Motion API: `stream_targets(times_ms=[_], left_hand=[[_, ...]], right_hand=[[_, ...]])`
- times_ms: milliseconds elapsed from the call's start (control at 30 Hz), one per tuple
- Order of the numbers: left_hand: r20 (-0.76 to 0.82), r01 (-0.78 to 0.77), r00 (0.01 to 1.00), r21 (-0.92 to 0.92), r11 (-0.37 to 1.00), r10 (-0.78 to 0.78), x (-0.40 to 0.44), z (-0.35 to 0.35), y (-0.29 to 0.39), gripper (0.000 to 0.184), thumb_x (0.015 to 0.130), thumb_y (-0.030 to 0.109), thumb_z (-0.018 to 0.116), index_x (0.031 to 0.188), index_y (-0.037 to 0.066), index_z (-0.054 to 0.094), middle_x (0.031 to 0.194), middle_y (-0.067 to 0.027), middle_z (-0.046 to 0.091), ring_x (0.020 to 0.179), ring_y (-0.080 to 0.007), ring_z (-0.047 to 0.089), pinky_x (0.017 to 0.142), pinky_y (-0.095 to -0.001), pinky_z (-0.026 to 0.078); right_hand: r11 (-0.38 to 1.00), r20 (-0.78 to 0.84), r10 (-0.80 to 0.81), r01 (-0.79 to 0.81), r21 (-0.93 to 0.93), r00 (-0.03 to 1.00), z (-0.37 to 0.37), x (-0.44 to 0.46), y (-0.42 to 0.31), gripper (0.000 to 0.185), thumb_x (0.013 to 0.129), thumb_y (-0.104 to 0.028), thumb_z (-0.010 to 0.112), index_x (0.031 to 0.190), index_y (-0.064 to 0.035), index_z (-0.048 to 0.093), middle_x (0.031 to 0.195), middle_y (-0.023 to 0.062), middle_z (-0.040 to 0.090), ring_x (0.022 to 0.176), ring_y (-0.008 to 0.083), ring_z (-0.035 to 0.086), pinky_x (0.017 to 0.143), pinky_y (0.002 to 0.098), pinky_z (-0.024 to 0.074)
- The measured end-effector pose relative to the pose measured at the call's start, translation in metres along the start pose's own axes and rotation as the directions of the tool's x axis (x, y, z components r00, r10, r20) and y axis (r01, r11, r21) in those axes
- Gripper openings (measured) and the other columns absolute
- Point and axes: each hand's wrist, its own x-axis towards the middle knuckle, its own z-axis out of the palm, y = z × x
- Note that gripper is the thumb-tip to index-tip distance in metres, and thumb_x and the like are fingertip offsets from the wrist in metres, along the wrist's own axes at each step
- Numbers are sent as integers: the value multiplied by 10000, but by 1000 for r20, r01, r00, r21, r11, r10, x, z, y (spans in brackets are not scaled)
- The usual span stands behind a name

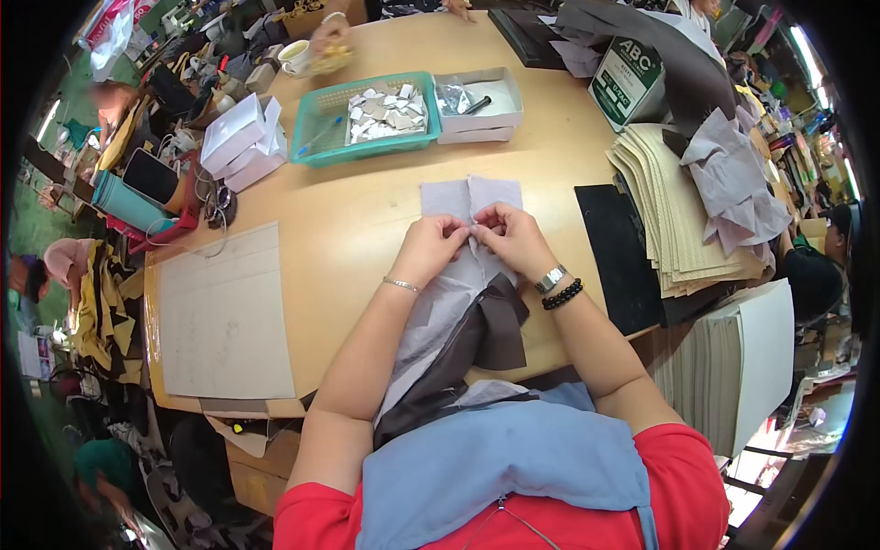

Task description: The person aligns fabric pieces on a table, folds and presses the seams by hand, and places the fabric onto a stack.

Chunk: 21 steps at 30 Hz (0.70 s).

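Note:
A long strip of pale grey fabric [446,298] lies on the wooden table [357,202] in front of me, with a seam or fold down its middle. Both hands pinch it near that line, fingertips close together. My left hand [433,246], with a thin bracelet at the wrist, is closed on the left side of the fold. On the right side, my right hand [511,236] is closed too, below it a watch and black beads. Dark brown material [500,325] hangs with the fabric toward my lap.
Beyond my hands stand a teal basket [316,158] of small pieces and a white box [495,136]. Cream sheets [678,220] and a black board [616,257] lie right, a large pale sheet [225,316] left. Another person's hand [332,41] is near a cup [295,58].

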Motion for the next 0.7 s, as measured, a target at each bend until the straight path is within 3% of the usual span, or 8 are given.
stream_targets(times_ms=[167, 233, 333, 433, 700], left_hand=[[-21, -16, 1000, 167, 986, 20, -2, 2, 0, 232, 900, 239, 637, 970, 31, 713, 769, -103, 702, 662, -183, 671, 631, -316, 514], [-45, -64, 996, 290, 955, 81, -2, 5, -3, 245, 901, 278, 622, 978, 66, 719, 813, -123, 711, 732, -245, 688, 678, -350, 520], [-44, -34, 998, 331, 943, 52, -6, 5, 7, 244, 894, 308, 619, 969, 102, 727, 868, -132, 710, 823, -298, 681, 722, -380, 518], [-12, -52, 998, 274, 960, 58, -10, 5, 10, 232, 890, 309, 627, 950, 111, 733, 859, -124, 712, 804, -288, 684, 711, -376, 519], [-81, -67, 991, 365, 929, 104, -14, 8, 13, 244, 894, 317, 632, 956, 102, 729, 842, -126, 712, 786, -286, 684, 710, -369, 517]], right_hand=[[955, 111, 166, -188, 231, 980, -8, 5, 5, 193, 886, -89, 694, 1025, 1, 596, 875, 32, 665, 729, 62, 626, 638, 204, 530], [945, 118, 159, -186, 270, 980, -8, 3, 5, 206, 873, -91, 712, 1019, -6, 595, 868, 31, 667, 725, 61, 627, 633, 202, 531], [961, 104, 174, -192, 199, 979, -8, 2, -1, 221, 852, -80, 733, 1007, -4, 595, 852, 29, 669, 716, 63, 629, 629, 200, 529], [963, 100, 156, -173, 205, 983, -8, 4, 6, 228, 839, -69, 745, 994, -2, 593, 840, 30, 669, 703, 64, 629, 622, 200, 529], [935, 106, 188, -211, 284, 977, -12, 4, 9, 270, 808, -87, 774, 997, -4, 600, 846, 37, 665, 714, 77, 634, 647, 210, 539]])
